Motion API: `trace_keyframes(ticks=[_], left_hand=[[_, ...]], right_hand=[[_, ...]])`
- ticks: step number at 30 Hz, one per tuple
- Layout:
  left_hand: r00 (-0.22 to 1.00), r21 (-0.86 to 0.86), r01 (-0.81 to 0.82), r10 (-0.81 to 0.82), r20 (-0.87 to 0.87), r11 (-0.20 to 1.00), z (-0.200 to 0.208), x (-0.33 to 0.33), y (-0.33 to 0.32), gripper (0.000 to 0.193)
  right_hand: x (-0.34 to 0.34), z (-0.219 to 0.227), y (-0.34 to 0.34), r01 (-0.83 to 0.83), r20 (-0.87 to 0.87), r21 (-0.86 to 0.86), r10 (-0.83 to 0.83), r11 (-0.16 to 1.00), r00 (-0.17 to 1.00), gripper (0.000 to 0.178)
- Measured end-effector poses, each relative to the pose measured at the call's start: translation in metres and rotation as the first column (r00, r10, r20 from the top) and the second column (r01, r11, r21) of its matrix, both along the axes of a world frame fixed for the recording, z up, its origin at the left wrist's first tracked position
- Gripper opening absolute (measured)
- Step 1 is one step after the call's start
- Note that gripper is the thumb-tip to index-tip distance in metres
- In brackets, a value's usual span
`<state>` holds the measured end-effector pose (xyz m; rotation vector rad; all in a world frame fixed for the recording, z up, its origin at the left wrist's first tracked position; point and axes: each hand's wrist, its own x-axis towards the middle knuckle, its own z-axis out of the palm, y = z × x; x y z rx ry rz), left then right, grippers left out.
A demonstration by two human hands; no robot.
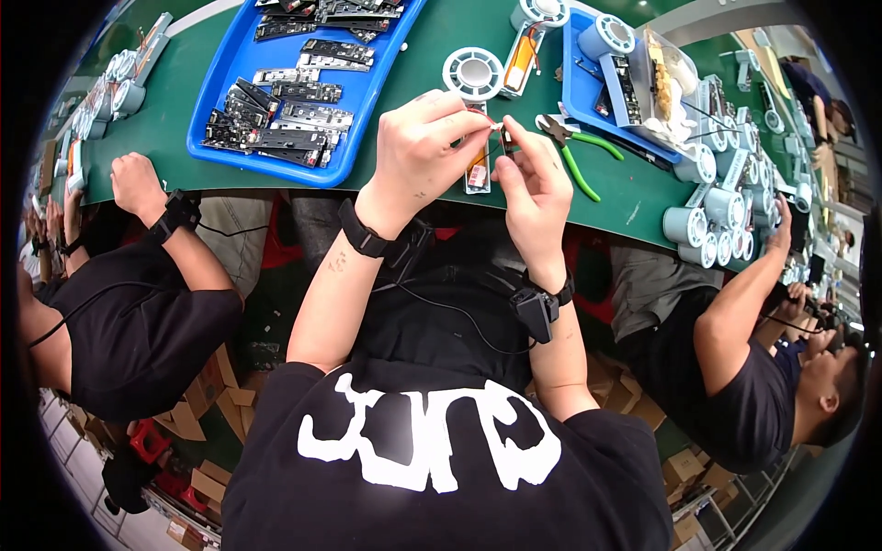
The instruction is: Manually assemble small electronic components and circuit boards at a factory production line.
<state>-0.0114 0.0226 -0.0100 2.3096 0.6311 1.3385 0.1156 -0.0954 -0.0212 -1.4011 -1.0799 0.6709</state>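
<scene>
My left hand (427, 151) is closed in a pinch on a thin red wire (480, 113) above the table's near edge. Opposite it, my right hand (536, 174) is also closed, its thumb and fingertips beside a tiny dark part; what they hold is too small to make out. The two sets of fingertips almost meet. Under them lies an open light-blue handheld fan, its round slotted head (473, 73) beyond my hands and its handle (477, 176) showing between them. My fingers cover the handle's middle. Green-handled cutters (581, 163) lie just right of my right hand.
A blue tray (197, 138) of circuit boards (303, 115) stands at left. Beyond my hands lies another fan with an orange battery (522, 60). At right are a second blue tray (571, 92) and stacked fan housings (726, 211). Co-workers sit on both sides.
</scene>
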Motion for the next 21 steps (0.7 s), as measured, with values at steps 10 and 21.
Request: trace_keyframes(ticks=[10, 21], left_hand=[[0.999, 0.047, -0.008, 0.009, -0.033, 0.999, 0.000, 0.001, -0.001, 0.010], [0.993, -0.056, 0.064, -0.069, -0.094, 0.996, 0.001, -0.002, 0.005, 0.010]], right_hand=[[0.002, -0.006, 0.001, 0.011, 0.039, 0.039, -0.012, 0.999, 0.999, 0.046], [0.016, 0.025, 0.004, -0.020, 0.352, -0.085, 0.049, 0.996, 0.935, 0.041]])
